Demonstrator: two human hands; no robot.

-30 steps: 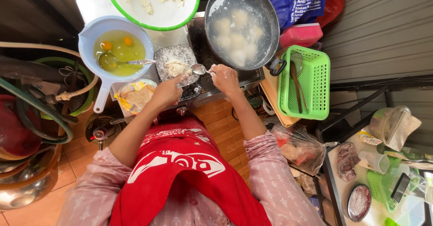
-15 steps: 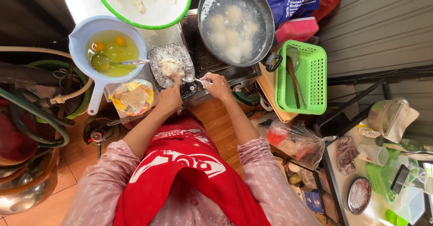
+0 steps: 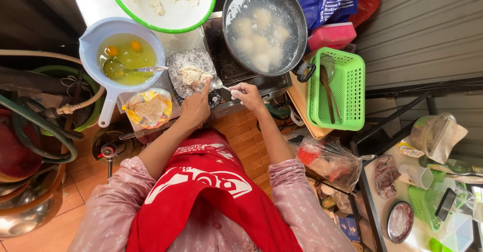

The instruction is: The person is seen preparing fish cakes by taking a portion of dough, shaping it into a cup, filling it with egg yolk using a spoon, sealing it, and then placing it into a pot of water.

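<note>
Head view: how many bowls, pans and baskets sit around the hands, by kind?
Bowls: 2, blue bowl, white bowl
Pans: 1, pan
Baskets: 1, green basket
Total: 4

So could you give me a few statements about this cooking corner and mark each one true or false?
1. The left hand touches the lump of dough on the floured tray. True.
2. The right hand holds a knife. False: it holds a spoon.
3. The blue jug holds raw eggs and a spoon. True.
4. The green basket is empty. False: utensils lie in it.
5. The dark pan holds pale round pieces in liquid. True.
</note>
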